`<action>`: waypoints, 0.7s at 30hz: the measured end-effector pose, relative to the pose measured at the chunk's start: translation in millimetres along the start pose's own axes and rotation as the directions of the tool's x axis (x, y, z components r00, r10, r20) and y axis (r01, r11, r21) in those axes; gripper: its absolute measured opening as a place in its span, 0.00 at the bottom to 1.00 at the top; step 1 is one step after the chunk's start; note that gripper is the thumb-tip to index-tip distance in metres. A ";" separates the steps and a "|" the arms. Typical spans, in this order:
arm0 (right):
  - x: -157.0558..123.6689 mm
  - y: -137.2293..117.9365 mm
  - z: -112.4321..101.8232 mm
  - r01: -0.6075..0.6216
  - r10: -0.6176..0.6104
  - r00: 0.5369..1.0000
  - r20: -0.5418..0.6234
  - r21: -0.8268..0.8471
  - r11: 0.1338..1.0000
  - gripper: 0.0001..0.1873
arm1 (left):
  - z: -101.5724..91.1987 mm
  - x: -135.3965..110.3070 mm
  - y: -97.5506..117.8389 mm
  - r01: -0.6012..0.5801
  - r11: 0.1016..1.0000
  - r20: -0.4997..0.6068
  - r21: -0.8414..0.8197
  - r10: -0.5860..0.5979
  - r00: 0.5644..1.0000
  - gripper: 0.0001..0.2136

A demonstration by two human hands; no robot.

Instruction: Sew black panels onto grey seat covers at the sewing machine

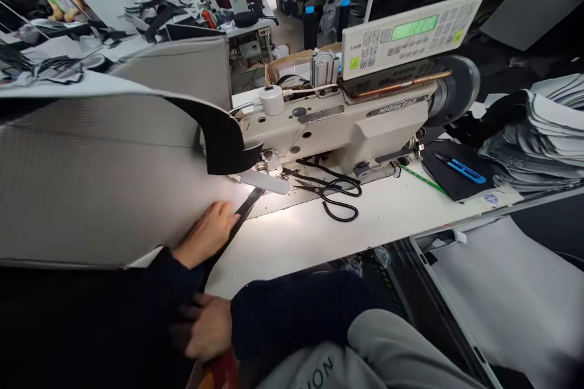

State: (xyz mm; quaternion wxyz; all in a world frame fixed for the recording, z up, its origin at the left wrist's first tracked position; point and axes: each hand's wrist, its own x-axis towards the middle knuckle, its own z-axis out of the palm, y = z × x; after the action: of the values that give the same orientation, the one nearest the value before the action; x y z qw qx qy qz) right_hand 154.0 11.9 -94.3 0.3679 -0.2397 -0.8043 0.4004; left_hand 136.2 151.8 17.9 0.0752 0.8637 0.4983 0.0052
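My left hand (207, 232) lies flat on a large grey fabric panel (100, 176), fingers stretched toward a black strip (244, 209) that runs to the presser foot of the cream sewing machine (337, 121). My right hand (207, 327) sits low near my lap, fingers curled on the dark edge of the fabric. The panel's black curved end (223, 140) rests beside the needle area (269, 164).
Black scissors (335, 191) lie on the white table (365, 219) under the machine arm. A blue thread snip (460, 169) rests on a black piece at right, beside stacked grey cut pieces (538, 140). The machine's control panel (410, 33) stands above. Cluttered workshop behind.
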 end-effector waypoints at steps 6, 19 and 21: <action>-11.0 -7.8 -30.4 0.349 -0.178 0.828 0.531 -0.240 0.906 0.03 | 16.4 37.5 -25.9 0.296 0.901 0.482 -0.319 -0.115 0.869 0.12; -60.5 -25.9 -122.3 0.425 -0.256 0.772 0.582 -0.173 0.889 0.11 | 34.8 12.2 -1.3 0.558 0.517 0.560 -0.649 -0.172 0.810 0.17; -56.3 -31.8 -151.5 0.458 -0.330 0.840 0.431 -0.236 0.857 0.12 | 43.2 11.4 -0.3 0.523 0.594 0.509 -0.611 -0.211 0.835 0.16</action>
State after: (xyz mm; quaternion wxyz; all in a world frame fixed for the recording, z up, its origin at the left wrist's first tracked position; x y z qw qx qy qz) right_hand 304.4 26.5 -28.8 0.2370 -0.0437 -0.9469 0.2128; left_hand 145.3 156.3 -25.6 0.5080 0.6185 0.5992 0.0180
